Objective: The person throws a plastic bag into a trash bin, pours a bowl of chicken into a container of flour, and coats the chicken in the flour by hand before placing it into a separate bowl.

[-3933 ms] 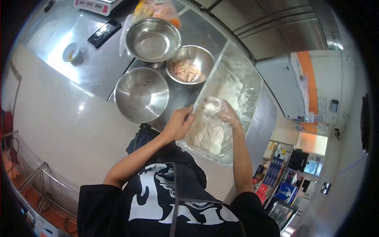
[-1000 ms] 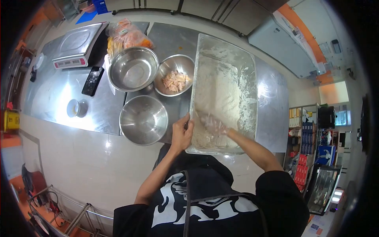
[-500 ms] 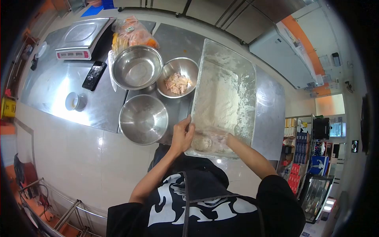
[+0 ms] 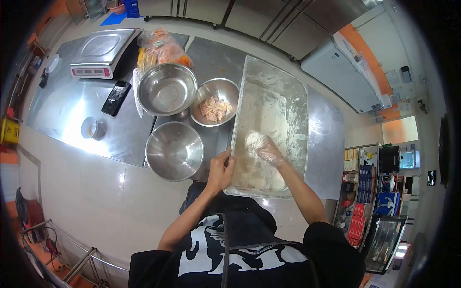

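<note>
A deep rectangular metal tray (image 4: 298,120) holds white flour (image 4: 269,113). My left hand (image 4: 221,170), bare, is closed on the tray's left rim near its front corner. Inside the tray, my right hand (image 4: 270,152) wears a clear plastic glove and is closed at a flour-coated lump (image 4: 255,141), its fingers on the lump's right side. Left of the tray stands a steel bowl (image 4: 230,87) with pale shredded pieces (image 4: 214,109) in it.
Two more steel bowls (image 4: 167,90) (image 4: 175,151) stand further left. Behind them lies a plastic bag with orange contents (image 4: 165,48). A knife (image 4: 138,96), a phone (image 4: 115,98), a small cup (image 4: 92,128) and a scale (image 4: 103,48) are on the left table.
My right hand has moved from the tray's front end toward its middle, where the floured lump now shows at its fingers. My left hand still grips the rim.
</note>
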A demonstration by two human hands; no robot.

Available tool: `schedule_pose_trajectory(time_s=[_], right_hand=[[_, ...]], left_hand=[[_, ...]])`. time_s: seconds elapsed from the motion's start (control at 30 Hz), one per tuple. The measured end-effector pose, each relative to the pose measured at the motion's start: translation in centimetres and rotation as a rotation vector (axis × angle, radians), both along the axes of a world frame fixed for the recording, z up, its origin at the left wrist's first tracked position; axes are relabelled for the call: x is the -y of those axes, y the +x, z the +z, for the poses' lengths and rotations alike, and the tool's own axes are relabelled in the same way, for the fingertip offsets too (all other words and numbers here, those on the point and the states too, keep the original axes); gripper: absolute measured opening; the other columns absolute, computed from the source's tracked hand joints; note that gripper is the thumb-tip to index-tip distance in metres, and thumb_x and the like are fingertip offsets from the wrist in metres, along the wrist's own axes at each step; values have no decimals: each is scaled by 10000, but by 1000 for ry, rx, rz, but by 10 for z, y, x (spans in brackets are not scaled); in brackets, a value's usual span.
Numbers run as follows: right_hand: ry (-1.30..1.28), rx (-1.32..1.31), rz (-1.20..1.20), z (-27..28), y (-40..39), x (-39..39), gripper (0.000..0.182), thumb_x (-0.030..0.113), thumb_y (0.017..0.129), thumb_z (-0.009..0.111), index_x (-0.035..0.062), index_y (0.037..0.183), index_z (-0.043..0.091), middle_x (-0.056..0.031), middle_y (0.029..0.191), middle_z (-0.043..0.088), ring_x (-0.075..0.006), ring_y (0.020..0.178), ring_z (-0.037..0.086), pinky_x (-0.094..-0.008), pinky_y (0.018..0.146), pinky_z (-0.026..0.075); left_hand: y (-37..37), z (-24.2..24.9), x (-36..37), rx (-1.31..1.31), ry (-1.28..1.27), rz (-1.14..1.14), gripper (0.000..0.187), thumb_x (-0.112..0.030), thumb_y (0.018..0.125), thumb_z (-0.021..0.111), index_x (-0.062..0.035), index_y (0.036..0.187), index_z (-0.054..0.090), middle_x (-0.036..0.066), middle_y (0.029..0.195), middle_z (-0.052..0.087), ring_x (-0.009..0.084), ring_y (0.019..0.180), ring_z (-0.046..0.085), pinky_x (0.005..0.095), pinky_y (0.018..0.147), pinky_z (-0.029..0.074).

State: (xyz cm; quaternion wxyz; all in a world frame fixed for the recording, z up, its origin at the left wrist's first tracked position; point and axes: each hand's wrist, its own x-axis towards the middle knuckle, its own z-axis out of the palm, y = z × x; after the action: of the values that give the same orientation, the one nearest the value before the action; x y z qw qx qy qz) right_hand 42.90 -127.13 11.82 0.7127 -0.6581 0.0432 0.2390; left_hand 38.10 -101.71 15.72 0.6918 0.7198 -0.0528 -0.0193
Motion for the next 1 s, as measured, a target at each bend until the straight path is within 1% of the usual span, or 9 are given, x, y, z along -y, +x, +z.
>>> schedule_pose_trajectory(time_s=[0.13,0.37,0.53,0.57,0.63,0.77,0.83,0.9,1.0], right_hand=[[-1243,268,456,62,16,-9,396,-44,734,611,-10,1128,593,-140,1043,633,-276,856,620,-348,764,498],[-756,696,232,112,5,-18,363,26,734,672,-3,1093,627,-162,955,658,-274,910,636,-346,795,499],[-765,33,149,177,25,-50,366,233,947,633,-9,1217,582,-97,1181,641,-175,1026,594,-333,901,477],[-1069,-16,195,130,41,-29,408,205,1006,523,-15,1348,498,-102,1247,637,-182,1054,617,-293,928,482],[-97,548,56,-8,70,11,475,202,1012,498,-6,1429,408,-127,1295,615,-214,1116,616,-268,975,472],[-341,881,127,-163,64,18,494,191,1012,478,-7,1454,377,-141,1425,497,-237,1296,485,-346,1094,391],[98,812,95,-149,23,-22,498,196,1009,480,-3,1455,383,-135,1495,416,-230,1372,398,-414,1140,339],[-1015,1084,470,-116,-8,-13,479,200,1006,469,11,1441,404,-145,1487,426,-258,1365,410,-408,1146,331],[-667,-29,438,94,-20,-77,458,150,990,451,-6,1420,418,-157,1470,440,-307,1343,431,-422,1127,348]], left_hand=[[0,-2,1,55,-14,4,286,-113,936,544,123,1091,590,207,692,534,165,564,471,343,527,391],[0,4,1,9,6,7,277,-111,938,543,121,1081,592,178,669,501,120,582,418,325,518,376],[1,5,0,-20,15,-31,283,-116,944,540,108,1108,596,131,657,475,105,589,406,313,522,371],[0,10,-1,-55,10,-20,275,-115,942,541,99,1102,603,111,650,462,100,591,404,306,521,367],[-2,10,0,-83,7,-28,266,-114,940,542,90,1097,609,91,644,449,94,593,402,298,520,364],[-1,-1,1,-32,36,-57,355,-150,966,551,91,1224,584,24,656,464,72,630,391,276,515,350],[-1,1,0,-20,38,-49,347,-152,965,554,98,1203,592,12,658,459,69,633,382,270,515,339],[-3,6,-1,-96,31,-46,341,-154,960,562,95,1190,601,8,664,456,67,645,385,265,531,344],[-2,3,2,-10,-15,-7,291,-131,946,555,74,1139,630,29,654,483,64,597,397,274,503,343]])
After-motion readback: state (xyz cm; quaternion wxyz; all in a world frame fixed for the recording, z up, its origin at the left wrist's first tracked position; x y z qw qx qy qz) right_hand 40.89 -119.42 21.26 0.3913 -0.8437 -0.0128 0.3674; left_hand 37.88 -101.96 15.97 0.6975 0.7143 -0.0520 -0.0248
